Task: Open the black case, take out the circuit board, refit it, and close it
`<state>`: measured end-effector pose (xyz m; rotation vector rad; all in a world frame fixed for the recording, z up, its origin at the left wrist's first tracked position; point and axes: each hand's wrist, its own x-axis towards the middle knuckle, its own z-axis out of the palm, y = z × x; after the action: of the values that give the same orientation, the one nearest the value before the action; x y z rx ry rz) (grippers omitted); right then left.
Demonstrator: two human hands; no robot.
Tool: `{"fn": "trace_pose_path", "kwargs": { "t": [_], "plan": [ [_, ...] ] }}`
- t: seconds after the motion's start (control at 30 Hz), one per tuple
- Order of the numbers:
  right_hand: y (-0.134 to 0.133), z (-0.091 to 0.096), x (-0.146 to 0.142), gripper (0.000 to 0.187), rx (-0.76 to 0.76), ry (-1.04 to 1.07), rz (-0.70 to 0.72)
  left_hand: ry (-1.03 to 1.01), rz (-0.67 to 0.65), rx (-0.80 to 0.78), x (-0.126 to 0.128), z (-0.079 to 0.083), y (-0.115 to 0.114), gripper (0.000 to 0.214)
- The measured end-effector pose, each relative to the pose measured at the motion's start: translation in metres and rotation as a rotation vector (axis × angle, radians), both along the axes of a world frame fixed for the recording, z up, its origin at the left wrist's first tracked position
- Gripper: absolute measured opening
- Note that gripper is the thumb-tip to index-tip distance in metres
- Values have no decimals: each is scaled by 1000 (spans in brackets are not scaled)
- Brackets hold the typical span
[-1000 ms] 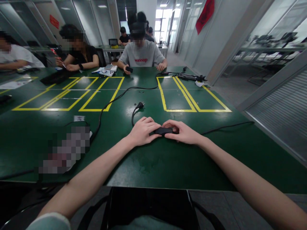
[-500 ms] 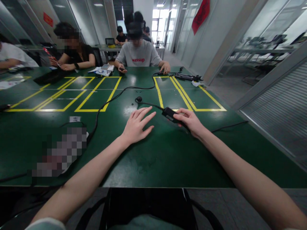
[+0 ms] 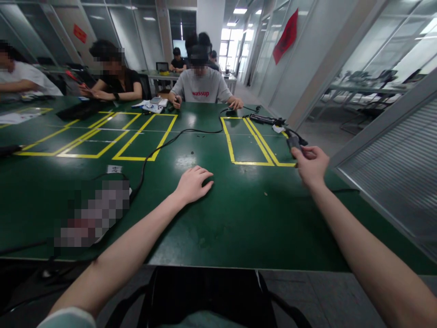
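Note:
My right hand is closed around a black power adapter, held up at the right side of the green table. A dark cable runs from the adapter's far end, partly blurred. The fingers hide the adapter's near part. My left hand rests palm down near the middle of the table, its fingers a little bent and the thumb apart, with nothing held. A stretch of tabletop separates the two hands.
Yellow tape marks rectangles across the table. A long black cable winds past a pixelated object at the left. Black folded gear lies at the back right. A person in a grey shirt sits opposite; others sit at the left.
My right hand has carried the adapter and its cable to the right and a little farther away. My left hand has stayed near its place, its fingers drawn closer together.

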<state>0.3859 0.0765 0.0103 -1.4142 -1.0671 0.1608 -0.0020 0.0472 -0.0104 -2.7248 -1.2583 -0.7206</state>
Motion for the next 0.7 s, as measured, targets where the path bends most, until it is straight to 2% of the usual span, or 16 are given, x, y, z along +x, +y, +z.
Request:
{"fn": "trace_pose_path", "kwargs": {
  "t": [0.13, 0.23, 0.43, 0.7],
  "plan": [
    [-2, -20, 17, 40, -347, -501, -64, 18, 8, -63, 0, 1, 0, 28],
    [-1, -27, 21, 41, -474, -699, -115, 21, 5, -91, -1, 1, 0, 28],
    [-1, -22, 15, 40, -598, -789, -187, 59, -6, -94, -3, 4, -2, 26],
    [-2, -19, 11, 35, -634, -763, -134, 57, -8, -109, -4, 2, -3, 26]
  ]
}}
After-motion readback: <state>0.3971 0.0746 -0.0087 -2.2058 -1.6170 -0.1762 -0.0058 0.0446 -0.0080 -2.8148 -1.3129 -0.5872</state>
